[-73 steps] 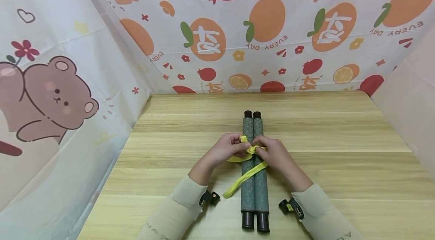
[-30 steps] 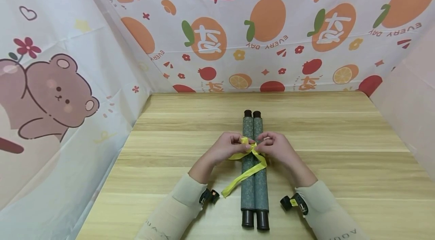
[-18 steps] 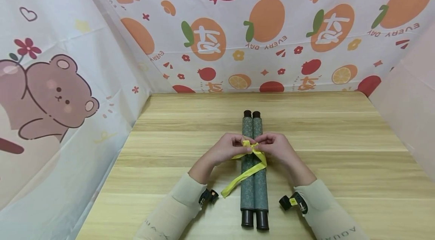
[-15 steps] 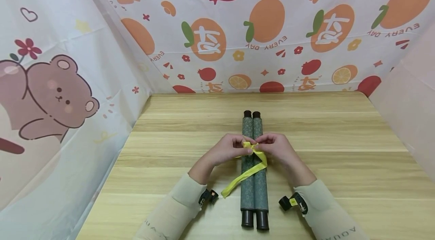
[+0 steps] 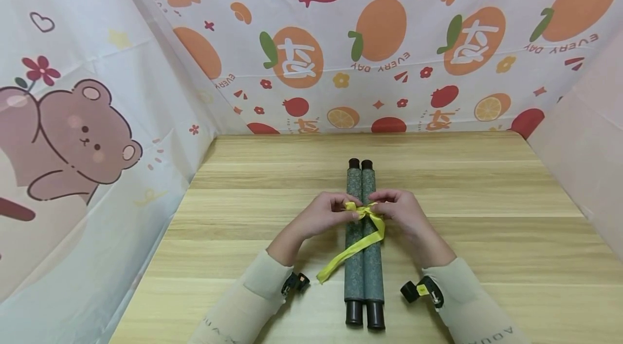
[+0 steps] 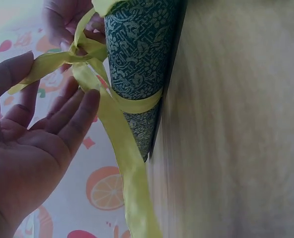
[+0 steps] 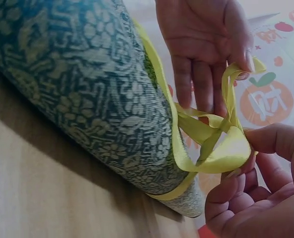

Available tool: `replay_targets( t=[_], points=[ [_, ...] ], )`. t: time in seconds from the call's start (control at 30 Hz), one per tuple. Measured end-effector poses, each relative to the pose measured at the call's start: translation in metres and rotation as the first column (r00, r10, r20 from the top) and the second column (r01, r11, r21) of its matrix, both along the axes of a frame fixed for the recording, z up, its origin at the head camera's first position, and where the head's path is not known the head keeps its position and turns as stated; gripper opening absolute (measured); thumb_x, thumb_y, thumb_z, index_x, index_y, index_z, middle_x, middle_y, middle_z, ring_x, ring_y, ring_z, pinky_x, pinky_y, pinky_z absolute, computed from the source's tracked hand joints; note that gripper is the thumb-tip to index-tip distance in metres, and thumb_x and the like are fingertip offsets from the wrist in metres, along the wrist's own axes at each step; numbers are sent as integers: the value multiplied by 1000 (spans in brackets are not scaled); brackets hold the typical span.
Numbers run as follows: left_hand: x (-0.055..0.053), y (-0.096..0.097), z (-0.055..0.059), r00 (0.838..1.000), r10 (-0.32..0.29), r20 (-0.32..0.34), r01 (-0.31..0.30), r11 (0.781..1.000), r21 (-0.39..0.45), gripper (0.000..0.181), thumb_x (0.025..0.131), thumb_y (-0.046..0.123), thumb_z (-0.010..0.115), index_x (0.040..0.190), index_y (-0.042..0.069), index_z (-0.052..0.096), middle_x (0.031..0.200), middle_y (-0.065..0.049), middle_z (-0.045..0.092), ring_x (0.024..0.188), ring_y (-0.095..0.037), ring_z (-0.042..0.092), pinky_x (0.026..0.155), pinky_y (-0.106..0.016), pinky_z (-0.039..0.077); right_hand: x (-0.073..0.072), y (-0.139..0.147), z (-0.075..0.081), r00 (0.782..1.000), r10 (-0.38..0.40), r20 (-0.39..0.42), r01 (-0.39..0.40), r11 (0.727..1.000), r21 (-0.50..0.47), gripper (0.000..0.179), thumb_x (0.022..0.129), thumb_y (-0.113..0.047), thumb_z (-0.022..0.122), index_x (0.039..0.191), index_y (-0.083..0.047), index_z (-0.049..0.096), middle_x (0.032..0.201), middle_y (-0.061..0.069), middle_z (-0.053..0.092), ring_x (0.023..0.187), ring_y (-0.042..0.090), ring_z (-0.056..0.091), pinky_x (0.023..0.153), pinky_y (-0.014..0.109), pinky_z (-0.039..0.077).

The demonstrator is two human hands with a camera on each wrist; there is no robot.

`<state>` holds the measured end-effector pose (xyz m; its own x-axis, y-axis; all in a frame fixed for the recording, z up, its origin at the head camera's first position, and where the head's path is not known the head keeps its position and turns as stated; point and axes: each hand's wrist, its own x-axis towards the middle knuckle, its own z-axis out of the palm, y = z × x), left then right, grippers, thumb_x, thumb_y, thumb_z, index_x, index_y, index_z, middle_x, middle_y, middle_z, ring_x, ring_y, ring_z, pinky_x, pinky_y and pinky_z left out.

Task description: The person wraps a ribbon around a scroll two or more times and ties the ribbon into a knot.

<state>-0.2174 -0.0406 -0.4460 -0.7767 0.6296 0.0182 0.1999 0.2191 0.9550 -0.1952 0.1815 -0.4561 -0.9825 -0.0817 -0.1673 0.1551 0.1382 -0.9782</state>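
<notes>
A hanging scroll rolled from both ends into two green patterned rolls [image 5: 354, 268] lies lengthwise on the table, dark knobs [image 5: 376, 316] at its ends. Yellow ribbon [image 5: 362, 244] wraps round its middle and is knotted on top; one long tail slants down to the left. My left hand [image 5: 325, 216] pinches a ribbon end between thumb and forefinger, left of the knot; its other fingers are spread in the left wrist view. On the other side, my right hand [image 5: 400, 214] pinches a ribbon loop [image 7: 226, 151] with thumb and fingertips. Both hands are just above the rolls.
The wooden table [image 5: 263, 171] extends on both sides of the scroll. A fruit-print cloth [image 5: 379, 90] hangs behind it, and a bear-print cloth [image 5: 83, 133] hangs at the left. Each sleeve carries a small black wrist camera [image 5: 422, 291].
My right hand has let go of the long tail, which now hangs from the knot, and has moved slightly right with a loop. My left hand stays nearly in place, still pinching ribbon.
</notes>
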Motion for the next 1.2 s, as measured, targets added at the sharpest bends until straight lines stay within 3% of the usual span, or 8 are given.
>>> replay_targets(
  t=[0.13, 0.3, 0.57, 0.7, 0.83, 1.0, 1.2],
  points=[
    [1, -3, 2, 1000, 17, -17, -18, 1000, -9, 19, 91, 16, 71, 108, 7, 72, 113, -7, 70, 92, -14, 68, 81, -29, 56, 0, 3, 3, 1000, 16, 1, -16, 1000, 17, 31, 84, -3, 69, 113, 8, 67, 98, 7, 71, 75, 14, 65, 72, 30, 56],
    [0, -6, 2, 999, 38, -33, -39, 999, -20, 14, 92, 17, 69, 99, 5, 72, 108, -7, 71, 89, -12, 67, 77, -27, 55, 0, 6, 5, 1000, 29, 0, -29, 999, 35, 30, 87, -4, 68, 114, 10, 66, 90, 3, 71, 76, 17, 66, 74, 35, 57],
    [-2, -10, 1, 998, 64, -18, -65, 997, -35, 10, 93, 17, 69, 94, 8, 72, 106, -5, 73, 90, -16, 68, 77, -30, 55, 1, 14, 7, 993, 91, -79, -69, 967, 247, 20, 87, -8, 67, 105, -1, 72, 91, 10, 68, 79, 19, 61, 69, 30, 53],
    [-3, -13, 0, 996, 79, -35, -81, 995, -58, 12, 93, 20, 70, 96, 9, 73, 103, -3, 73, 84, -13, 65, 72, -27, 53, 1, 15, 9, 987, 117, -111, -75, 944, 322, 16, 86, -7, 64, 99, -3, 73, 86, 7, 66, 77, 18, 56, 64, 25, 49],
    [-4, -16, -1, 995, 87, -44, -90, 993, -78, 12, 92, 22, 70, 97, 12, 73, 92, -3, 71, 73, -11, 58, 63, -23, 48, 0, 15, 10, 987, 105, -123, -58, 940, 337, 19, 81, -3, 63, 97, -4, 73, 82, 6, 62, 74, 17, 52, 61, 24, 45],
    [-5, -18, -1, 994, 94, -51, -99, 989, -107, 12, 92, 23, 70, 94, 12, 73, 82, -3, 66, 67, -11, 52, 60, -23, 45, -1, 16, 9, 986, 82, -146, -33, 950, 310, 18, 80, -1, 63, 95, -4, 72, 90, 10, 65, 76, 18, 55, 64, 25, 48],
    [-6, -23, 2, 991, 105, -86, -117, 981, -156, 17, 92, 26, 70, 90, 8, 72, 79, -2, 63, 70, -13, 54, 62, -25, 47, 0, 21, 13, 978, 150, -147, -87, 927, 366, 21, 82, -6, 72, 104, -5, 73, 96, 12, 69, 84, 20, 61, 73, 27, 54]
  ],
)
